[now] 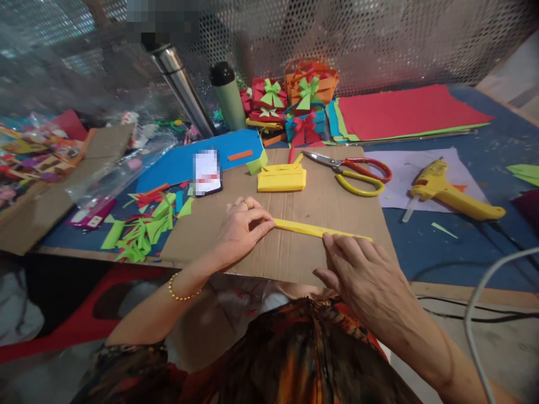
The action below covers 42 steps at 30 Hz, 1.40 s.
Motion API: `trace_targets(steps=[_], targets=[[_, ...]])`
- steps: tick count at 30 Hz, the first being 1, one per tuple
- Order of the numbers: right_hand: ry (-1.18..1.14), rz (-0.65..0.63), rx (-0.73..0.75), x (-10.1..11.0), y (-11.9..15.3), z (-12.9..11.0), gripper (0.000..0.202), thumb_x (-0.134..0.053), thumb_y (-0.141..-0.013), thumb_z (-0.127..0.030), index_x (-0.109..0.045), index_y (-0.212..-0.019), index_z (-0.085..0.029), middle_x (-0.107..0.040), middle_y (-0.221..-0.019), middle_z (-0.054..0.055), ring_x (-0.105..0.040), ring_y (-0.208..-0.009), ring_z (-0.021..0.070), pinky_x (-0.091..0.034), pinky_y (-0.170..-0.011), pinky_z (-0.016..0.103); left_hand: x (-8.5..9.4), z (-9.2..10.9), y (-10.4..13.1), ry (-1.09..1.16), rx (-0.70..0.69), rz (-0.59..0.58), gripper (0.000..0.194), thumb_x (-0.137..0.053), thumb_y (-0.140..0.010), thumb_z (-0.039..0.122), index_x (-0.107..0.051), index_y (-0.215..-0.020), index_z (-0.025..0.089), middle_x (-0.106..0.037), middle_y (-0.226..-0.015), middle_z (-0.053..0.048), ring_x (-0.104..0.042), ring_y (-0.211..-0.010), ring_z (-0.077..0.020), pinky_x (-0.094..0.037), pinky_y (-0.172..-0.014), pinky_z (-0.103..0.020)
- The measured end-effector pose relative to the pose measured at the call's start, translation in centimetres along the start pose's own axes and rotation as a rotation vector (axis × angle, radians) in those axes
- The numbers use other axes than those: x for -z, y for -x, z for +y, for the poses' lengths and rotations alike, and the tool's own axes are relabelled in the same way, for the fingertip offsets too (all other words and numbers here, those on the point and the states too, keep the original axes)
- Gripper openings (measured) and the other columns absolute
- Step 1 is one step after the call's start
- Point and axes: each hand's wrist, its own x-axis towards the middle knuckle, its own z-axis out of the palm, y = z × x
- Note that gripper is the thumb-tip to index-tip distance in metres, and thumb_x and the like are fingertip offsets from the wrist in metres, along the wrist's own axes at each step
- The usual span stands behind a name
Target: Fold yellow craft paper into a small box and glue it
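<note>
A narrow yellow paper strip [298,226] lies across the cardboard sheet [236,252] in front of me. My left hand [244,224] pinches its left end between thumb and forefinger. Flat along the right part of the strip rests my right hand [362,266], fingers stretched over it and thumb apart. Just beyond the strip sits a small folded yellow paper box [282,178]. Scissors [343,168] with one red and one yellow handle lie to its right, blades partly spread.
Green and red paper scraps [143,227] and a phone [208,174] lie left. A yellow glue gun [446,191] rests on lilac paper at right. Behind stand a steel flask [183,84], a green bottle [228,98], small paper baskets [311,84] and stacked coloured sheets [404,112].
</note>
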Motion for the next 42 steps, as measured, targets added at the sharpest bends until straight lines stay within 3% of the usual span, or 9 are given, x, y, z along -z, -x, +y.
trace_targets(steps=[5,12,25,33,38,42], targets=[[0.006,0.015,0.009,0.1,-0.1,0.0,0.047,-0.042,-0.107,-0.041,-0.058,-0.128,-0.002,-0.068,-0.105,0.016,-0.058,-0.09,0.0259,-0.046,-0.08,0.038,-0.1,0.7,-0.5,-0.036,0.099,-0.038,0.012,-0.069,-0.091,0.024,-0.07,-0.079,0.022,-0.067,-0.088,0.0,-0.057,-0.091,-0.0213,-0.034,-0.081,-0.038],[-0.005,-0.01,-0.005,0.3,-0.1,0.0,0.044,-0.039,-0.108,-0.042,-0.058,-0.13,-0.009,-0.069,-0.108,0.015,-0.059,-0.091,0.0253,-0.046,-0.081,0.038,-0.1,0.8,-1.3,-0.098,0.162,-0.101,0.013,-0.073,-0.086,0.018,-0.065,-0.075,0.02,-0.065,-0.086,-0.001,-0.055,-0.093,-0.0232,-0.034,-0.081,-0.038],[0.004,-0.022,0.032,0.5,-0.2,0.4,0.04,-0.041,-0.108,-0.042,-0.06,-0.123,-0.01,-0.068,-0.101,0.013,-0.057,-0.087,0.0246,-0.044,-0.074,0.037,0.8,0.3,-2.4,-0.128,-0.014,-0.252,0.016,-0.059,-0.093,0.019,-0.061,-0.078,0.02,-0.064,-0.088,-0.004,-0.05,-0.091,-0.024,-0.037,-0.081,-0.04],[0.01,-0.012,-0.004,0.3,-0.1,0.0,0.043,-0.04,-0.108,-0.042,-0.06,-0.122,-0.007,-0.068,-0.103,0.014,-0.057,-0.088,0.0253,-0.045,-0.079,0.038,1.4,-0.2,-3.3,-0.092,-0.023,-0.374,0.021,-0.058,-0.094,0.021,-0.06,-0.073,0.021,-0.061,-0.084,-0.003,-0.05,-0.093,-0.0236,-0.037,-0.082,-0.04],[0.017,-0.015,-0.005,0.3,-0.1,-0.1,0.041,-0.039,-0.108,-0.041,-0.06,-0.124,-0.009,-0.069,-0.104,0.014,-0.058,-0.087,0.025,-0.045,-0.078,0.037,0.9,-0.5,-3.5,-0.255,-0.106,-0.348,0.023,-0.057,-0.096,0.022,-0.059,-0.073,0.021,-0.057,-0.08,-0.003,-0.049,-0.088,-0.0233,-0.036,-0.078,-0.038],[0.014,-0.005,-0.003,0.3,-0.1,0.0,0.041,-0.039,-0.108,-0.04,-0.06,-0.124,-0.009,-0.069,-0.104,0.014,-0.058,-0.089,0.0251,-0.045,-0.079,0.038,0.9,0.8,-2.9,-0.41,-0.164,-0.3,0.02,-0.056,-0.098,0.02,-0.058,-0.079,0.019,-0.059,-0.084,-0.004,-0.05,-0.088,-0.0236,-0.036,-0.077,-0.037]])
